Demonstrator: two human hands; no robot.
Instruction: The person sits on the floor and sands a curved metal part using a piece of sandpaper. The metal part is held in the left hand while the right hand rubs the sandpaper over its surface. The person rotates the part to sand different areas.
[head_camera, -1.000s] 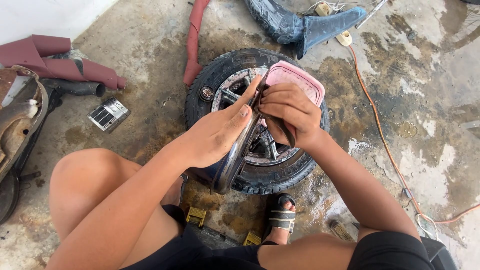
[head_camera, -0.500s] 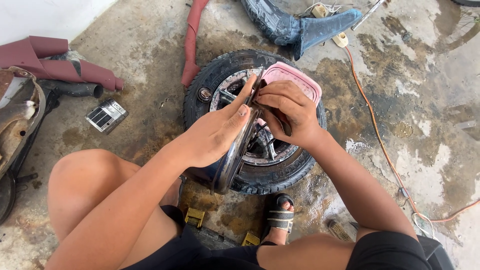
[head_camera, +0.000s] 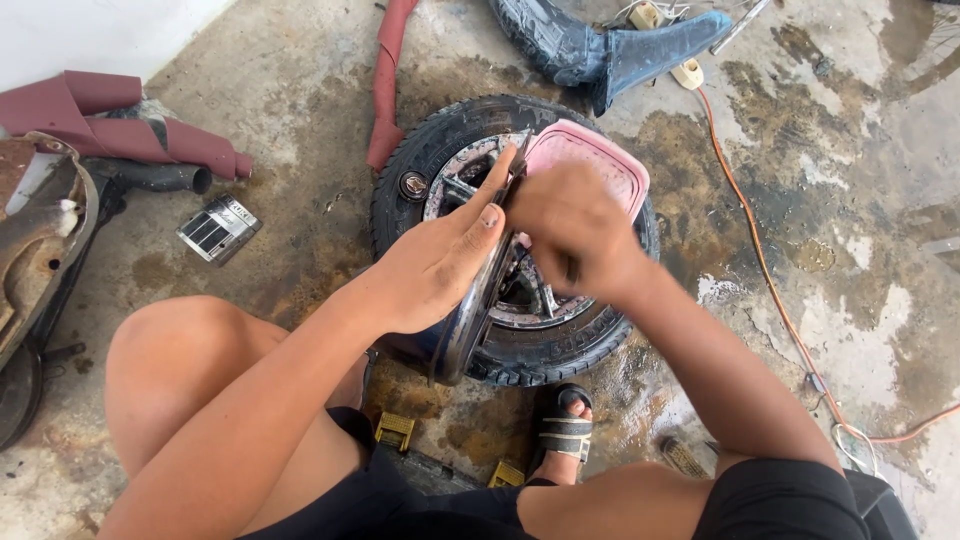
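Seen from above, a person squats on a stained, damp concrete floor (head_camera: 800, 180) over a small wheel (head_camera: 450, 150) lying flat, its black tyre knobbly and its metal hub spoked and greasy; the left hand (head_camera: 430, 270) lies open and flat, fingers stretched together, palm pressed against the side of a dark, curved, rim-like strip (head_camera: 470, 320) that stands on edge across the wheel; its long axis runs from near the person's knees away toward the top of the hub, so the strip lies directly to the right of that palm and touching it; the right hand (head_camera: 575, 235) is blurred, its grip curled closed just beside the strip's far side, pinching something thin and dark that cannot be made out; both hands meet over the hub, the left steadying, the right nearer the strip's upper end; a pink plastic basin (head_camera: 600, 160) with rounded corners rests on the tyre behind the right hand; an orange cable (head_camera: 760, 270) snakes over the floor to the right; a sandalled foot (head_camera: 565, 425) sits just below the tyre; dull red moulded panels (head_camera: 130, 125) and a small ribbed metal plate (head_camera: 218, 228) lie well apart to the left.
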